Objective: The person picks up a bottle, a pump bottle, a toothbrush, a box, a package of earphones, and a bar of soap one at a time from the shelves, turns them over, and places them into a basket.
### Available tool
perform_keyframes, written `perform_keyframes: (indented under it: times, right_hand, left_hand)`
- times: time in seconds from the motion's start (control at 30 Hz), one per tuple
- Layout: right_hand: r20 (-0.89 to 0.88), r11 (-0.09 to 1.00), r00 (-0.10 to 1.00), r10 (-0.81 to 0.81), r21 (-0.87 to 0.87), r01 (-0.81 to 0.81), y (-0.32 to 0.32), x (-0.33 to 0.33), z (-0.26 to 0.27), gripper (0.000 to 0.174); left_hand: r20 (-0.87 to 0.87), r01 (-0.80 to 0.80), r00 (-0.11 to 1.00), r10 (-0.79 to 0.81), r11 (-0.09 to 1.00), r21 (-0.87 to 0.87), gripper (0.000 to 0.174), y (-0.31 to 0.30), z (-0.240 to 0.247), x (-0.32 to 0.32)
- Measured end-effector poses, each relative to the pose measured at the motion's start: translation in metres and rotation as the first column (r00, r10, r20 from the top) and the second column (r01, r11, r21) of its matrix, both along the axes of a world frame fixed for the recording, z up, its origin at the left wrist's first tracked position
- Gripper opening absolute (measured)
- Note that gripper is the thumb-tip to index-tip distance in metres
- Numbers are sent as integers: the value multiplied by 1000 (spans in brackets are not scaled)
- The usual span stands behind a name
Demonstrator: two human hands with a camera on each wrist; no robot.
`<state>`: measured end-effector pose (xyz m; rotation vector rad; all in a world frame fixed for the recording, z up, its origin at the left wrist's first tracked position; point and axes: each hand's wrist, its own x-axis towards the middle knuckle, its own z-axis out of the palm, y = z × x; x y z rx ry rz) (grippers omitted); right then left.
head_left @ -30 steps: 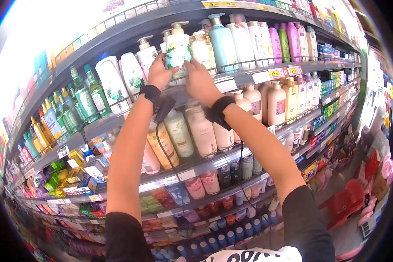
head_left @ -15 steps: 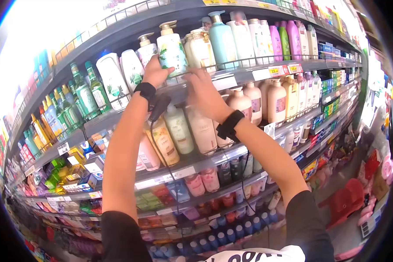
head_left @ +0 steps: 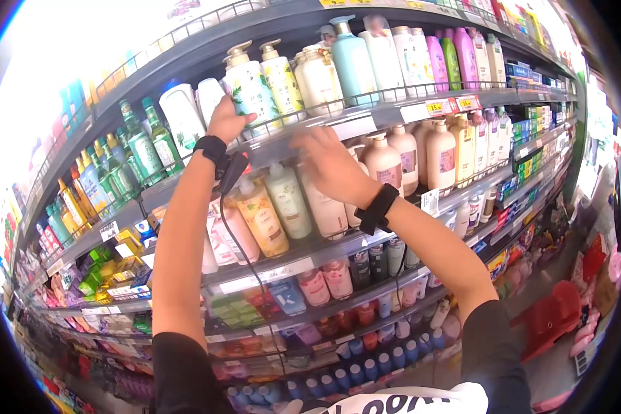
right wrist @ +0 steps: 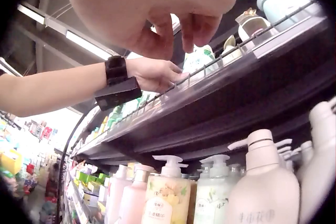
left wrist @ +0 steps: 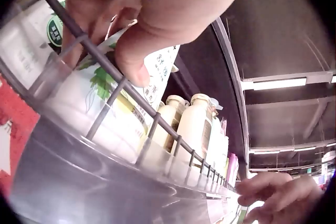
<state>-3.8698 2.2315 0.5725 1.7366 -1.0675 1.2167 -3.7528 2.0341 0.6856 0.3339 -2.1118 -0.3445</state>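
Leaf-patterned pump bottle, on the upper shelf behind a wire rail. Left hand: grips the bottle, fingers at its side, thumb across its front. Right hand: fingers loosely bent, apart from the bottle, before the shelf edge. Adjacent: yellow-patterned pump bottle. Below: orange-labelled pump bottle.

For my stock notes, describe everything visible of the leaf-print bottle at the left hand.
The leaf-print bottle is white, apparently plastic, with green leaves, small print and a beige pump top. It stands on the shelf behind a wire rail, beside a yellow-patterned bottle. The left hand grips its lower part, thumb in front.
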Motion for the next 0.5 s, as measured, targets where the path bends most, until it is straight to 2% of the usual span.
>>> perform_keyframes:
  times: [0.2,0.23,0.27,0.33,0.43,0.5]
  right_hand:
    - [-18,999,1000,6,46,-5,11,-4,-9,32]
    - [-9,995,1000,-2,95,2,14,-6,-11,33]
    - [-1,989,1000,-9,145,9,16,-8,-13,35]
    - [-16,993,1000,0,121,2,19,-9,-15,34]
    - [-24,994,1000,2,111,0,22,-16,-20,34]
    - [-19,992,1000,-6,127,8,20,-16,-25,34]
  left_hand:
    - [21,2,1000,-2,1000,-16,54,-5,1,-1]
    - [20,3,1000,-2,1000,-15,54,-4,1,0]
    - [22,-32,999,32,999,9,55,-4,1,1]
    - [19,-69,997,69,997,33,57,8,5,9]
    - [26,-169,984,174,977,-132,64,13,8,22]
    - [53,-195,978,203,973,-123,65,17,8,25]
